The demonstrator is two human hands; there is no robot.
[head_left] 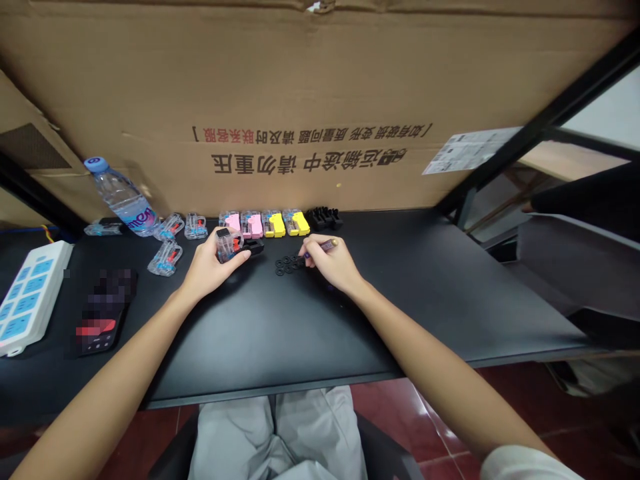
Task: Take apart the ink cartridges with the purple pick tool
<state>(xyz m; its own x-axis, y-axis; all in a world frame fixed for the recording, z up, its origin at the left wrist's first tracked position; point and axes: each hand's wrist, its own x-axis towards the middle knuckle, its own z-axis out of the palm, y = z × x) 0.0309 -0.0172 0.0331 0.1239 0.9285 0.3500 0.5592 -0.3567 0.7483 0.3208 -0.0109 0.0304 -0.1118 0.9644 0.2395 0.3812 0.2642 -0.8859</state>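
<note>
My left hand (207, 268) is closed around a small clear plastic shell (231, 245) with red and blue parts inside and a black piece at its right end. My right hand (333, 264) grips a slim, dark pen-like tool (328, 246) with a gold end, held like a pen; its working tip is hidden by the fingers. Just left of those fingers lie several small black rings (286, 265) on the table. Behind the hands stand pink and clear pieces (255, 225), yellow and clear pieces (275, 225), and a cluster of black parts (324, 219).
More clear shells (165, 258) lie to the left, near a leaning water bottle (125, 199). A phone (106, 310) and a white power strip (35, 293) are farther left. A cardboard sheet (320, 100) walls the back of the black table (280, 340).
</note>
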